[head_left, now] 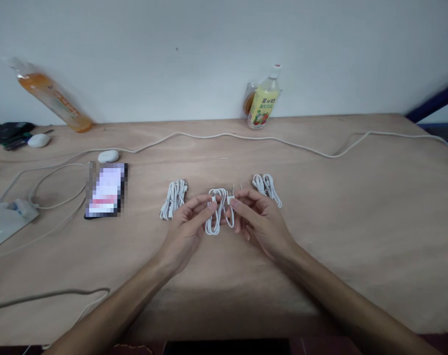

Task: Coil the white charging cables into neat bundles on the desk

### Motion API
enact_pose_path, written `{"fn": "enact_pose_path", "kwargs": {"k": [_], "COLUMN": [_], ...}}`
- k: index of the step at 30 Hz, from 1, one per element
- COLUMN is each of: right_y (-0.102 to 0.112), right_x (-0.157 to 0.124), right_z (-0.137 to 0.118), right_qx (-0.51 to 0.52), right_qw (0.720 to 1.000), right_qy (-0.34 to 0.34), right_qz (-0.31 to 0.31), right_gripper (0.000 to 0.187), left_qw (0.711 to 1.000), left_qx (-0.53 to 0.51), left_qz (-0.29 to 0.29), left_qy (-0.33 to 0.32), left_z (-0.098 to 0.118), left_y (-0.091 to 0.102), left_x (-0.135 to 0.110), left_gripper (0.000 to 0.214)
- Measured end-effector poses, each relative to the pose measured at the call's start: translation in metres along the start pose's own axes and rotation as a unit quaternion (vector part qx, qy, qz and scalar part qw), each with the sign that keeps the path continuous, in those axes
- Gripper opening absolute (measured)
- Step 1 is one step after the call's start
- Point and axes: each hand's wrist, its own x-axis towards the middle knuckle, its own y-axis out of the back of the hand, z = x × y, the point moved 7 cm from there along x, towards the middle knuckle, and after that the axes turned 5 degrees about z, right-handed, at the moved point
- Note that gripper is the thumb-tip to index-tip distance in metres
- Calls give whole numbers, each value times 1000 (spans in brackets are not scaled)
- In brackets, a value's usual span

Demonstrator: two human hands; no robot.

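Note:
A coiled white USB charging cable (pixel 212 226) is held between my two hands, just above the wooden table (pixel 357 217). My left hand (pixel 190 217) pinches the cable near its smaller plug, thumb on top. In my right hand (pixel 258 214), thumb and fingers close on the larger USB plug (pixel 230 198), whose metal end points away from me. To the left, beside my left fingers, lies a bundle of white cables (pixel 173 199). Another looped white cable (pixel 267 187) rests just beyond my right hand.
A blurred-out phone (pixel 106 191) and a white earbud case (pixel 108 157) lie at left. Along the wall stand an orange drink bottle (pixel 57 101) and a yellow-labelled bottle (pixel 263 103). One long white cord (pixel 224 135) crosses the table's back. A small twist tie lies mid-table.

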Motion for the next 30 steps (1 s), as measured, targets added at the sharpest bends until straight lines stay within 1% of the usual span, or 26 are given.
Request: {"fn": "enact_pose_path", "kwargs": {"k": [5,8,11,14,17,19,22,24,27,30], "right_y": [4,4,2,-2,-2,-2,-2,-1,1,2], "right_x": [0,1,1,1,0,0,-1,0,1,1], "right_z": [3,5,4,2,1,1,1,-1,-3,-2], "right_qx": [3,1,-10,-30,-45,-51,-46,-31,-6,19], "right_qw": [1000,999,999,998,998,998,998,999,999,999], "right_qy": [-30,-42,-28,-10,-5,-4,3,14,16,-10], "right_qz": [3,-7,-30,-49,-47,-44,-42,-37,-31,-34], "right_gripper": [36,36,36,33,30,29,27,27,30,35], "left_qw": [1000,1000,1000,999,997,997,998,998,995,989], "left_qx": [-2,-11,-14,-22,-41,-42,-4,29,86,129], "left_qz": [2,1,2,27,56,63,61,52,19,-2], "left_qy": [1,-3,-3,2,15,20,17,-2,-48,-77], "left_z": [-1,-1,-1,-1,-1,-1,-1,-1,2,5], "left_y": [1,0,0,3,6,7,9,10,8,4], "left_x": [-1,-1,-2,-3,-4,-5,-5,-4,-2,-3], "left_gripper": [26,25,25,21,20,25,37,42,40,35]}}
